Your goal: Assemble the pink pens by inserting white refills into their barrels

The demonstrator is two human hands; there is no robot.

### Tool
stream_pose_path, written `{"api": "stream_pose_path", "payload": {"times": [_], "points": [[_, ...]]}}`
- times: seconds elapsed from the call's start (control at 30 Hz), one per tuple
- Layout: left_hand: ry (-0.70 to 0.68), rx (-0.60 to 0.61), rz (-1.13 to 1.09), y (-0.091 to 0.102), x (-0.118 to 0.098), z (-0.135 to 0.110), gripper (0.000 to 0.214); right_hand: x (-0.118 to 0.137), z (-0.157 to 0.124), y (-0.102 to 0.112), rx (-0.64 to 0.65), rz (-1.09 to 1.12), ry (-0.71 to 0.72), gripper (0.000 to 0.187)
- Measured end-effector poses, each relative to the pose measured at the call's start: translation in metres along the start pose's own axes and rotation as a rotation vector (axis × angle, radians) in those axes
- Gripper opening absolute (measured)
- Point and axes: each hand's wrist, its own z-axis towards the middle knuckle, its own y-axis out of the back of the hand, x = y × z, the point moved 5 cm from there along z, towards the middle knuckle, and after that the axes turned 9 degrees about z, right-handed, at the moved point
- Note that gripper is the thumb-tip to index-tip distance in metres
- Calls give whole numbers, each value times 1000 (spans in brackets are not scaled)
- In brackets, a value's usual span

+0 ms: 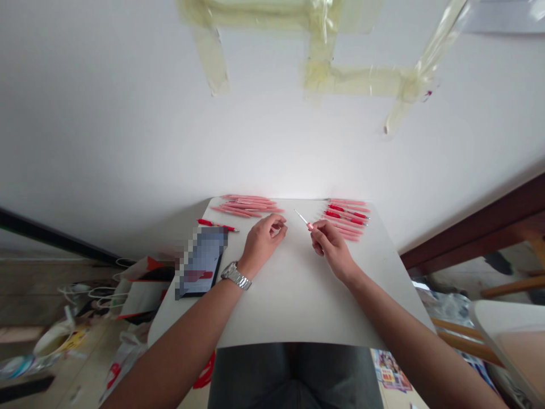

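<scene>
My right hand [328, 244] pinches a slim pen refill [301, 217] between thumb and forefinger. Its pale shaft slants up and left from a pink part at my fingertips; part of it is hidden in the grip. My left hand [261, 241] hovers over the table a short way to the left, fingers loosely curled, thumb and forefinger slightly apart, nothing visible between them. Beyond it lies a pile of pink pens [244, 204]. Beside my right hand, more pink pens [349, 232] lie in a row, with red pens [347, 212] among them.
The white table [298, 307] stands against a white wall [272, 142] with yellowed tape. On its left side lie a phone or tablet [202, 264], partly pixelated, and a red pen [217, 225]. Bags [142, 289] crowd the left floor; another white surface [511, 324] is at right.
</scene>
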Motion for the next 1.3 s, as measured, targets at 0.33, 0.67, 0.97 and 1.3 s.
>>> {"api": "stream_pose_path", "payload": {"times": [0.33, 0.67, 0.97, 1.3], "points": [[-115, 19, 219, 3, -5, 1, 14, -3, 1, 1, -8, 14, -4, 26], [-105, 36, 216, 0, 1, 1, 13, 3, 0, -2, 2, -28, -10, 28], [-76, 99, 210, -6, 11, 1, 12, 1, 0, -1, -6, -32, -6, 29], [-38, 105, 194, -7, 14, 1, 17, 1, -1, -2, 2, -20, -4, 27]]}}
